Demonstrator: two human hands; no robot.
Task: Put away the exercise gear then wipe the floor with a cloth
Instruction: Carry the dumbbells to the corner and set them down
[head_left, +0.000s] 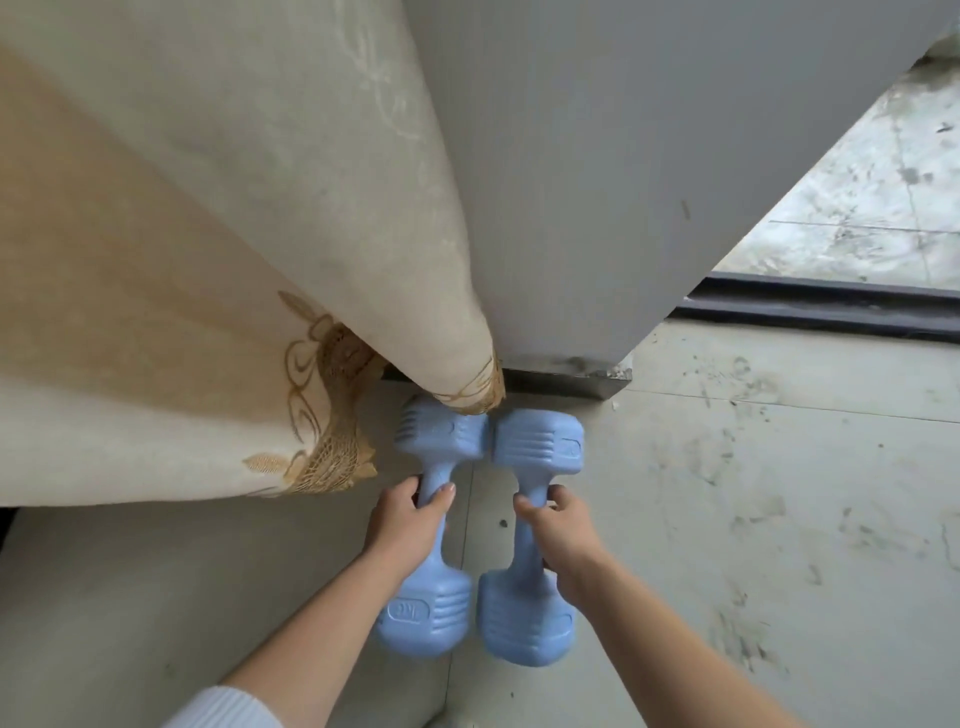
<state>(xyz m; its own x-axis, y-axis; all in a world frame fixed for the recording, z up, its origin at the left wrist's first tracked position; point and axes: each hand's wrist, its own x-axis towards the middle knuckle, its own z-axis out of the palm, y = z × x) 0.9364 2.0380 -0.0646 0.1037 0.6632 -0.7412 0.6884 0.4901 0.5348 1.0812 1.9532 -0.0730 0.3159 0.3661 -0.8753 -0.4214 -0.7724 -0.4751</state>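
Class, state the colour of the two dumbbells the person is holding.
Light blue, both dumbbells, seen best in the head view, the only one.

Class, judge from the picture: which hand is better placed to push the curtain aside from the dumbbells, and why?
Left, probably. The left hand grips the left dumbbell, whose far end sits under the curtain hem; the right hand, gripping the right dumbbell, lies farther off.

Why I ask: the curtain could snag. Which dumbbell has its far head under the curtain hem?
The left dumbbell, in the left hand: the curtain hem drapes over its far head. The right dumbbell has its far head uncovered.
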